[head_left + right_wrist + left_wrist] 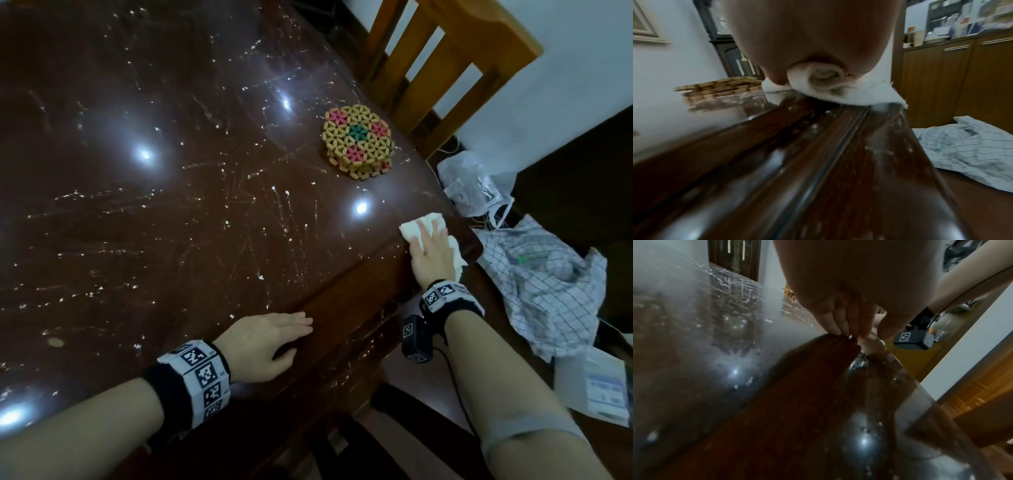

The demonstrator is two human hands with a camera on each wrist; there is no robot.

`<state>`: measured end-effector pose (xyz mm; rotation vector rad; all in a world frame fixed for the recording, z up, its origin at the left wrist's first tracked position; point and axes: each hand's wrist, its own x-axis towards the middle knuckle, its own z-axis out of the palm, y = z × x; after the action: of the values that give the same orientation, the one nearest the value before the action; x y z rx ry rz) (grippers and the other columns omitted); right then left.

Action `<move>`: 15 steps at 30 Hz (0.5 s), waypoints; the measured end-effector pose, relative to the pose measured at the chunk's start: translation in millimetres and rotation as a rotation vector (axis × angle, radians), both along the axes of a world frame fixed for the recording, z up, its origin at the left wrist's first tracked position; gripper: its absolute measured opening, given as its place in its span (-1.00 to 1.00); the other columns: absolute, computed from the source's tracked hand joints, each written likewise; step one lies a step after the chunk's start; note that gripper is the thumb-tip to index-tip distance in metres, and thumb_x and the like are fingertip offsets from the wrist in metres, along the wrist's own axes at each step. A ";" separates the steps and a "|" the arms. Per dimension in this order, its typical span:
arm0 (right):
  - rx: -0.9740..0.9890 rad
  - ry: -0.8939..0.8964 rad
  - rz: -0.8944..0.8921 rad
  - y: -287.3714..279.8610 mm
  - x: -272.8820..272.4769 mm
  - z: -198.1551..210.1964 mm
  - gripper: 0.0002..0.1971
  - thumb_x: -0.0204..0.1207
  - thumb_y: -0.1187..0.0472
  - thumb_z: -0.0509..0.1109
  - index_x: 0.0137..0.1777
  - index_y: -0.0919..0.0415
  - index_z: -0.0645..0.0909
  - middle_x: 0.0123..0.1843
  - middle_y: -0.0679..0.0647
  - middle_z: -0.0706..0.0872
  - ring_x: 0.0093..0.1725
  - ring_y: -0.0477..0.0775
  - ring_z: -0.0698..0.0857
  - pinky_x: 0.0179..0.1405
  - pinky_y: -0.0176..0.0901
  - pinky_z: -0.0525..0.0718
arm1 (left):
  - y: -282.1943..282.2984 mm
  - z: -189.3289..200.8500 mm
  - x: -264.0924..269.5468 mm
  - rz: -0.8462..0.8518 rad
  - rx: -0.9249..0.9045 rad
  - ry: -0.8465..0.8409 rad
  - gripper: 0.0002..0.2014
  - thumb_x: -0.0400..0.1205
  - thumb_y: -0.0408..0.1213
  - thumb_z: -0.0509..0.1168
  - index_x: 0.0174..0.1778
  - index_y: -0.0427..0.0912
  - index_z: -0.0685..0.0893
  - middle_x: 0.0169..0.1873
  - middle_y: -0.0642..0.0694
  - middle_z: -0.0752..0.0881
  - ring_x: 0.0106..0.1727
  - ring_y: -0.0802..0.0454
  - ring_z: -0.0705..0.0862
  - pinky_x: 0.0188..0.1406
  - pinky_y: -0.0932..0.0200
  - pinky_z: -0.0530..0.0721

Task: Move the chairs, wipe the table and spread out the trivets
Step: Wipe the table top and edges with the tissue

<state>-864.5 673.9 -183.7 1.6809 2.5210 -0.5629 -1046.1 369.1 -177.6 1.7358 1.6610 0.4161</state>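
Observation:
A stack of round woven trivets (358, 142), tan with pink and green flowers, lies near the right edge of the dark glass-topped table (171, 205). It shows side-on in the right wrist view as trivets (719, 89). My right hand (430, 246) presses a white cloth (416, 224) flat on the table's near right corner, fingers stretched over it. Under the palm (809, 40) the cloth (830, 91) is bunched into a roll. My left hand (274, 339) rests flat on the table by the front edge, its fingers (844, 321) straight and together. A wooden chair (455, 58) stands at the far right side.
The table top is covered with pale scratches and specks. A checked fabric (548, 284) lies crumpled just right of the table corner, with a clear plastic bag (476, 185) behind it. Wooden cabinets (962, 73) line the wall to the right.

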 end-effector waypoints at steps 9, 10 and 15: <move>-0.012 0.007 0.355 -109.8 -21.7 11.5 -0.53 0.75 0.12 0.06 0.65 0.03 0.24 0.73 0.04 0.04 0.70 0.01 0.01 0.63 0.01 0.02 | 2.7 11.9 4.5 0.004 -0.034 0.040 -0.54 0.72 -0.14 0.11 0.59 0.06 0.37 0.58 0.19 0.32 0.58 0.36 0.23 0.45 0.49 0.15; -0.081 0.085 0.355 -124.9 -24.9 14.2 -0.55 0.75 0.13 0.08 0.63 0.01 0.31 0.71 -0.05 0.06 0.67 -0.12 0.01 0.63 -0.06 -0.02 | 2.5 13.4 5.3 0.005 -0.040 0.052 -0.54 0.73 -0.15 0.11 0.59 0.06 0.37 0.59 0.18 0.32 0.58 0.34 0.24 0.48 0.45 0.19; -0.332 0.639 -0.088 -125.1 -25.2 40.9 -0.62 0.67 0.27 0.27 0.47 0.12 0.54 0.33 -0.04 0.65 0.13 -0.16 0.67 0.07 -0.54 0.56 | 11.9 19.6 4.0 0.022 -0.022 0.081 -0.59 0.73 -0.11 0.09 0.53 0.09 0.45 0.50 0.14 0.49 0.48 0.27 0.45 0.42 0.25 0.48</move>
<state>-889.8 548.7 -142.9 1.6775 2.5039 -1.6508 -1042.1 381.0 -158.0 1.7399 1.7363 0.3407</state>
